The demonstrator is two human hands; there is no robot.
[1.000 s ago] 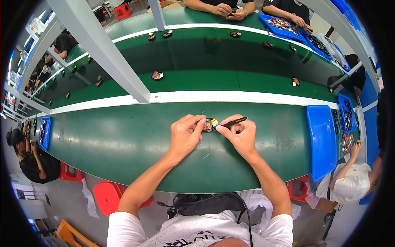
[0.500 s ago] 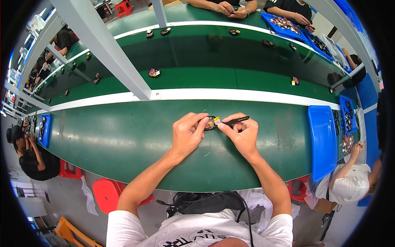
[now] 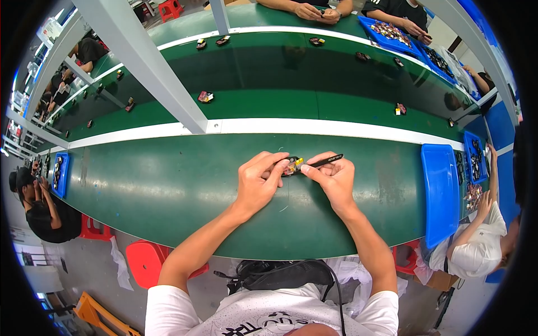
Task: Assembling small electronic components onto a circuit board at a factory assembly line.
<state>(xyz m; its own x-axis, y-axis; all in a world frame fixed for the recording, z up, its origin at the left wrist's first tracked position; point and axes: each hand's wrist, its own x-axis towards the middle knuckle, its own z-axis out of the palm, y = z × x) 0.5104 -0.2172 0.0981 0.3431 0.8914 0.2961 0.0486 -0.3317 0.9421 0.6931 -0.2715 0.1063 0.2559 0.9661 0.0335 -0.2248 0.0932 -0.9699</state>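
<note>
My left hand (image 3: 259, 180) is closed on a small black electronic assembly (image 3: 293, 166) with reddish parts and a yellow patch. Thumb and fingers pinch its left side, just above the green worktop. From the other side, my right hand (image 3: 334, 180) grips a pair of black tweezers (image 3: 329, 160) like a pen. Its thumb and fingertips are at the assembly's right edge, beside the yellow patch. The tweezer tips are hidden there, so whether they touch the assembly I cannot tell.
The green worktop (image 3: 168, 179) ends at a white rail (image 3: 314, 126). Beyond it, a green belt carries several small assemblies, one of them (image 3: 205, 97) near a grey post (image 3: 148, 67). A blue tray (image 3: 440, 193) lies at right. Co-workers sit across, left and right.
Both hands have shifted slightly right with the assembly and tweezers, and the yellow patch sits at a different angle. Assemblies on the belt have drifted left. The co-worker at right has raised an arm.
</note>
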